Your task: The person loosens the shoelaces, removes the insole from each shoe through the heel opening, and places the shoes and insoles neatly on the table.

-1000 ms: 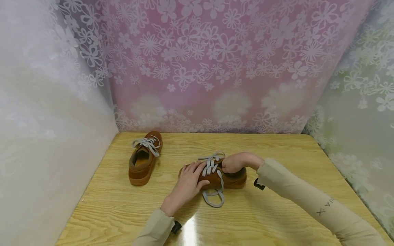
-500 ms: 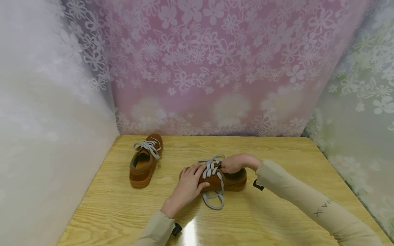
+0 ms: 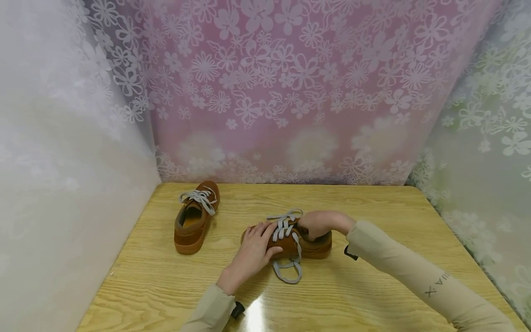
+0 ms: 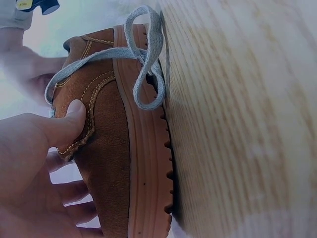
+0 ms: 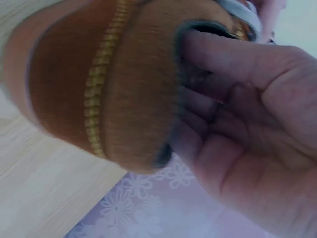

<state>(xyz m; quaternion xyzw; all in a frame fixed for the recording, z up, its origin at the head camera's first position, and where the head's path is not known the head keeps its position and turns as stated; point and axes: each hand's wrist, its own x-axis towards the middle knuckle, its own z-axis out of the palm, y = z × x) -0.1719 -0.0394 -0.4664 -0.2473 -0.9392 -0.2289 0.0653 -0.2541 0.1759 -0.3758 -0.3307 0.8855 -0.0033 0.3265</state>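
A brown suede lace-up shoe point(image 3: 318, 251) with grey laces point(image 3: 284, 229) lies sole down on the table, toe to the left. My left hand point(image 3: 252, 251) grips its toe end, thumb point(image 4: 74, 116) pressed on the near side and fingers across the top. My right hand point(image 3: 318, 224) reaches into the shoe's opening from above, by the tongue. In the right wrist view, its fingers dip past the padded collar point(image 5: 141, 89); their tips are hidden inside. A loose lace loop point(image 3: 287, 273) hangs down the near side onto the table.
A matching brown shoe point(image 3: 190, 240) stands at the back left with its grey laces tied in a bow, toe toward the back. The wood-grain table point(image 3: 373, 295) is bounded by a pink floral curtain point(image 3: 282, 92) behind and pale hangings on both sides.
My right hand has shifted from pinching at the tongue to deeper in the shoe's opening, turning downward. My left hand and both shoes keep their places; the head view has tilted slightly.
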